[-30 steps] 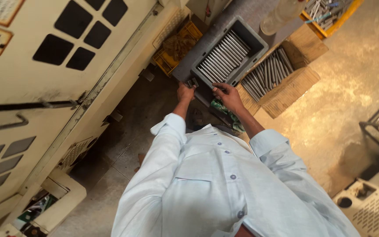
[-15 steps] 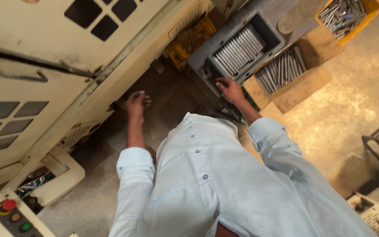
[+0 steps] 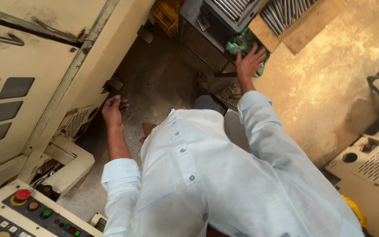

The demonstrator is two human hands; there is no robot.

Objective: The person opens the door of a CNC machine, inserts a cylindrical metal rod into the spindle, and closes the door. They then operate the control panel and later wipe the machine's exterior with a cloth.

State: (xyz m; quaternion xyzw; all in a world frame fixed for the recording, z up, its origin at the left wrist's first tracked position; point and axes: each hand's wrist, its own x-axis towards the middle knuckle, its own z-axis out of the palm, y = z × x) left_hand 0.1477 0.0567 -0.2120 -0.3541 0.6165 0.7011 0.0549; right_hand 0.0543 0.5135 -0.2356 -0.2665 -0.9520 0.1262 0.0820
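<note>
Right hand (image 3: 250,59) spread flat on green cloth (image 3: 237,45) at dark tray's (image 3: 198,17) near corner, gripping nothing. Left hand (image 3: 112,109) hangs loosely curled, empty, well apart.

The left hand (image 3: 112,107) hangs low at the end of a straightened arm, fingers loosely curled, holding nothing. The right hand (image 3: 249,62) reaches forward, palm down, fingers spread.
</note>
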